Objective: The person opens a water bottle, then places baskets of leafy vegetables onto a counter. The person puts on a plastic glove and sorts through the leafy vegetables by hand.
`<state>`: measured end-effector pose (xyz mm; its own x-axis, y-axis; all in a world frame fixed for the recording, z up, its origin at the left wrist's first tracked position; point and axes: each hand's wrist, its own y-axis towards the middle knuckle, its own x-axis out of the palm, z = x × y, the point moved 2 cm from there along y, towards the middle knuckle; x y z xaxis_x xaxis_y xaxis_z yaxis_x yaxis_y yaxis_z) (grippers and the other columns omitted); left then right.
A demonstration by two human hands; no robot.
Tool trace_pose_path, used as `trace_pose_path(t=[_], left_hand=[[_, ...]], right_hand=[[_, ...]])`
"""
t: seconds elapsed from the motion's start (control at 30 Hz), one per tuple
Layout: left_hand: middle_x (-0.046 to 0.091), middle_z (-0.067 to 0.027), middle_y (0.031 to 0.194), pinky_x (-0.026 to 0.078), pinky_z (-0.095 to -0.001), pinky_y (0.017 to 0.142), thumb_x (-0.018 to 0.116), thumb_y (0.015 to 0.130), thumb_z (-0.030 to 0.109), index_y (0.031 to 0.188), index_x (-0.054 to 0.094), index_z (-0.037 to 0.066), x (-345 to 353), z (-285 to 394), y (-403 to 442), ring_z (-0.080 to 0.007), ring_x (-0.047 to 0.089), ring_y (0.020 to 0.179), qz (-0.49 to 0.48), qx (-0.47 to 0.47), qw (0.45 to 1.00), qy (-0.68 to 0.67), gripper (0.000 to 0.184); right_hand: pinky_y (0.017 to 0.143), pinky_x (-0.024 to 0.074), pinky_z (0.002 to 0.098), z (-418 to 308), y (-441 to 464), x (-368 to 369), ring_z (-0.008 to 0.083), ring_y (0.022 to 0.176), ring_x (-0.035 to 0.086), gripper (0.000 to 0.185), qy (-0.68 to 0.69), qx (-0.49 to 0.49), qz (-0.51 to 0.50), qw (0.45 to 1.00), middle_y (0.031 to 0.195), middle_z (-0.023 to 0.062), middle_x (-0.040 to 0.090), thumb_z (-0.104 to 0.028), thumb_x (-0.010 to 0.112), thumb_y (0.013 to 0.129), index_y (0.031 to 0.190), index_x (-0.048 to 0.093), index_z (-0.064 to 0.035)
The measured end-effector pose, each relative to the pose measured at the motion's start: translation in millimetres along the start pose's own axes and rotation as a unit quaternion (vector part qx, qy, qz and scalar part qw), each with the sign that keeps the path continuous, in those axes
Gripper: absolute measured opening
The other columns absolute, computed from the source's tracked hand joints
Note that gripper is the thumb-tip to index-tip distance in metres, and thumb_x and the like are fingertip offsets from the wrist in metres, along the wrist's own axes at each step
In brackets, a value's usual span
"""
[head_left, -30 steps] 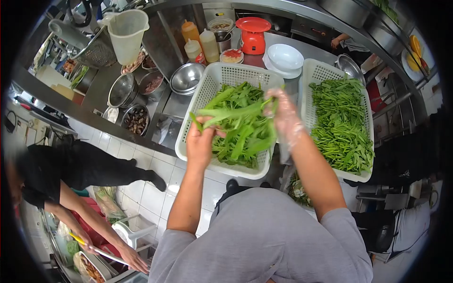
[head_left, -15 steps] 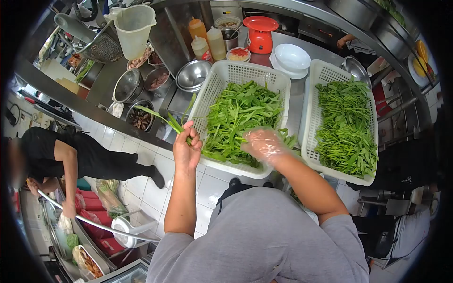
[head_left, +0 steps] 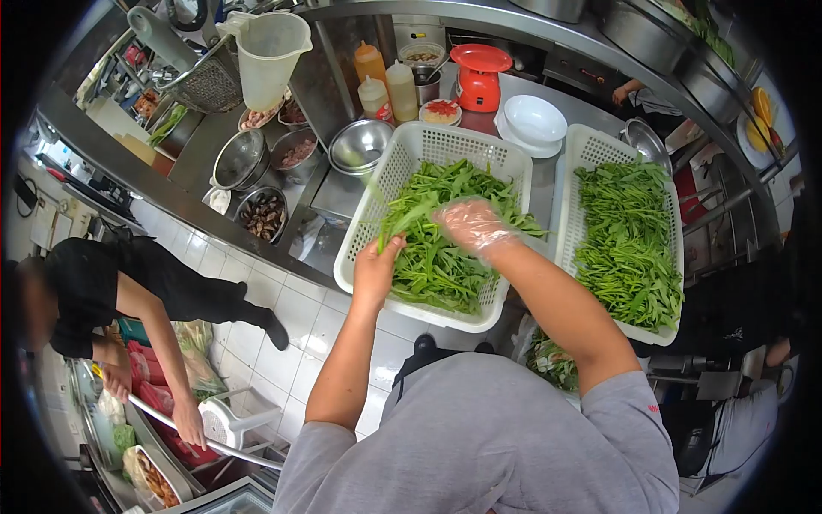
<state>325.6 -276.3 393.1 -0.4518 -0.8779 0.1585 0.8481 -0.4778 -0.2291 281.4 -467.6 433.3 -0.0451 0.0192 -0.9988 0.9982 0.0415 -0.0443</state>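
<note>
My bare left hand [head_left: 374, 270] is closed around green stalks of water spinach at the near left side of a white perforated basket [head_left: 355, 248]. A long leaf reaches from it toward my right hand [head_left: 473, 224], which wears a clear plastic glove. The gloved fingers are curled at the leaf's end, above the heap of water spinach [head_left: 449, 278] in the basket; their tips are partly hidden. Beside it on the right, a second white basket [head_left: 569, 193] holds more cut greens [head_left: 629, 248].
Behind the baskets are a red scale [head_left: 479, 81], white bowls [head_left: 535, 118], sauce bottles [head_left: 401, 84] and a steel bowl [head_left: 360, 146]. A clear jug [head_left: 272, 60] hangs upper left. On the left, a person in black [head_left: 111, 283] grips a long pole [head_left: 231, 450].
My left hand has moved right, from beside the basket to over its near left edge, bringing its stalks to the greens. My right hand has risen slightly. The person on the left has shifted along the pole.
</note>
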Motion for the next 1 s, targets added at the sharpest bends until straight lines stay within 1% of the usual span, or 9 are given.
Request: trace_pose_path(t=[0.07, 0.1, 0.2, 0.23, 0.27, 0.37, 0.6, 0.83, 1.0], left_hand=[[0.063, -0.0093, 0.085, 0.045, -0.0267, 0.065, 0.056, 0.089, 0.017, 0.101, 0.064, 0.000, 7, 4, 5, -0.0188, 0.058, 0.071, 0.039, 0.265, 0.931, 0.250, 0.022], [0.063, -0.0140, 0.091, 0.043, -0.0302, 0.082, 0.056, 0.088, 0.016, 0.099, 0.064, 0.000, 11, 11, 2, -0.0263, 0.059, 0.090, 0.027, 0.191, 0.947, 0.256, 0.021], [0.065, -0.0123, 0.091, 0.044, -0.0283, 0.079, 0.056, 0.089, 0.017, 0.100, 0.064, 0.000, 17, 8, 13, -0.0219, 0.060, 0.087, 0.005, 0.177, 0.949, 0.261, 0.022], [0.065, -0.0123, 0.091, 0.044, -0.0283, 0.079, 0.056, 0.089, 0.017, 0.100, 0.064, 0.000, 19, 9, 15, -0.0219, 0.060, 0.087, 0.004, 0.180, 0.948, 0.263, 0.022], [0.066, -0.0114, 0.091, 0.044, -0.0278, 0.079, 0.056, 0.089, 0.019, 0.100, 0.065, 0.000, 21, 9, 16, -0.0195, 0.060, 0.087, 0.005, 0.152, 0.963, 0.224, 0.024], [0.067, -0.0098, 0.091, 0.044, -0.0270, 0.080, 0.056, 0.089, 0.021, 0.100, 0.065, -0.001, 24, 8, 18, -0.0154, 0.060, 0.087, -0.002, 0.121, 0.978, 0.171, 0.026], [0.068, -0.0089, 0.091, 0.044, -0.0261, 0.079, 0.057, 0.089, 0.022, 0.100, 0.065, -0.001, 21, 2, 23, -0.0137, 0.060, 0.087, -0.022, 0.093, 0.983, 0.154, 0.027], [0.068, -0.0085, 0.090, 0.044, -0.0263, 0.080, 0.058, 0.088, 0.022, 0.100, 0.065, -0.002, 21, 4, 21, -0.0139, 0.060, 0.087, -0.011, 0.066, 0.984, 0.166, 0.027], [0.066, -0.0004, 0.084, 0.043, -0.0247, 0.069, 0.056, 0.090, 0.021, 0.101, 0.066, 0.002, 21, 3, 18, -0.0097, 0.054, 0.072, -0.013, 0.168, 0.962, 0.216, 0.024]], right_hand=[[0.074, 0.0495, 0.0419, 1, -10, -26, 0.0306, 0.084, 0.062, 0.022, 0.068, -0.013, 0.033, 0.997, 0.087, 0.0149, 0.063, -0.016, 0.054, 0.080, 0.099, 0.061, -0.0096], [0.073, 0.0489, 0.0433, 3, -10, -33, 0.0315, 0.082, 0.062, 0.023, 0.067, 0.000, 0.024, 0.997, 0.084, 0.0139, 0.063, -0.019, 0.055, 0.079, 0.100, 0.061, -0.0111], [0.075, 0.0488, 0.0431, 0, -9, -45, 0.0308, 0.083, 0.062, 0.025, 0.074, -0.017, 0.025, 0.997, 0.083, 0.0143, 0.063, -0.019, 0.054, 0.080, 0.102, 0.062, -0.0125], [0.075, 0.0495, 0.0422, 0, -16, -47, 0.0293, 0.085, 0.063, 0.025, 0.245, 0.122, -0.040, 0.961, 0.085, 0.0148, 0.064, -0.020, 0.052, 0.082, 0.104, 0.063, -0.0150], [0.075, 0.0495, 0.0422, 1, -13, -33, 0.0293, 0.085, 0.063, 0.025, 0.245, 0.124, -0.036, 0.961, 0.085, 0.0148, 0.064, -0.020, 0.052, 0.082, 0.104, 0.063, -0.0150], [0.075, 0.0503, 0.0424, 1, 0, 19, 0.0269, 0.086, 0.064, 0.023, -0.018, -0.015, -0.005, 1.000, 0.086, 0.0148, 0.064, -0.019, 0.047, 0.085, 0.101, 0.063, -0.0145], [0.069, 0.0516, 0.0420, 18, -11, -29, 0.0280, 0.079, 0.065, 0.020, 0.015, -0.034, 0.033, 0.999, 0.086, 0.0133, 0.066, -0.014, 0.046, 0.083, 0.092, 0.063, -0.0113], [0.067, 0.0518, 0.0424, 11, -5, 19, 0.0299, 0.080, 0.065, 0.018, -0.028, -0.002, -0.023, 0.999, 0.083, 0.0132, 0.065, -0.013, 0.048, 0.082, 0.094, 0.062, -0.0110], [0.071, 0.0512, 0.0420, 17, -16, -43, 0.0303, 0.085, 0.064, 0.019, 0.027, -0.023, 0.010, 0.999, 0.088, 0.0139, 0.065, -0.013, 0.051, 0.080, 0.094, 0.063, -0.0087]])
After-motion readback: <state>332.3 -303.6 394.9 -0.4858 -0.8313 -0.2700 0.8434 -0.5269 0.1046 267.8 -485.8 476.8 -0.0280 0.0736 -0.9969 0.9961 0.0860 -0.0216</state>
